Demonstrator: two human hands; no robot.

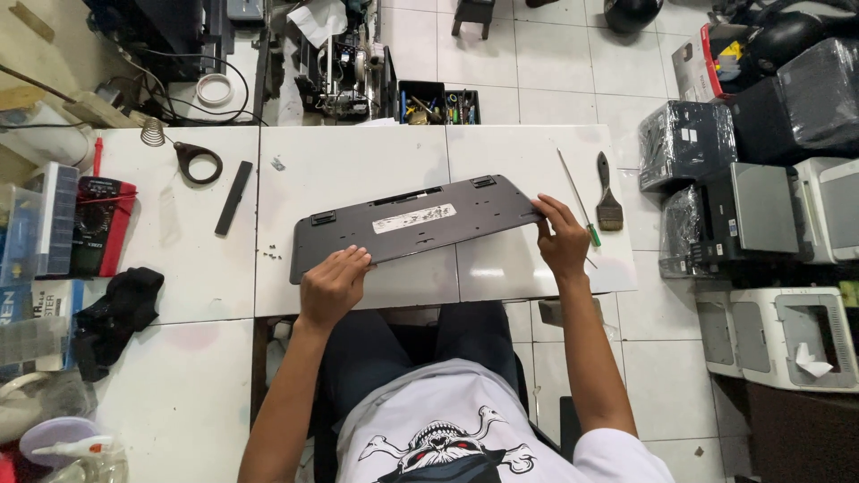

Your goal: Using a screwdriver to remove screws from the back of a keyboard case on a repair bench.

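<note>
A dark grey keyboard (412,224) lies upside down on the white tiled table (358,161), its back with a white label facing up. My left hand (333,284) rests on its near edge at the left, fingers curled over the edge. My right hand (562,240) grips its right end. A green-handled screwdriver (580,210) lies just right of my right hand. A few small screws (268,254) sit on the table left of the keyboard.
A paint brush (608,199) lies at the table's right edge. At left are a black strip (233,197), a black ring tool (199,163), a red multimeter (100,224) and a black cloth (116,313). Printers (743,210) stand stacked on the floor to the right.
</note>
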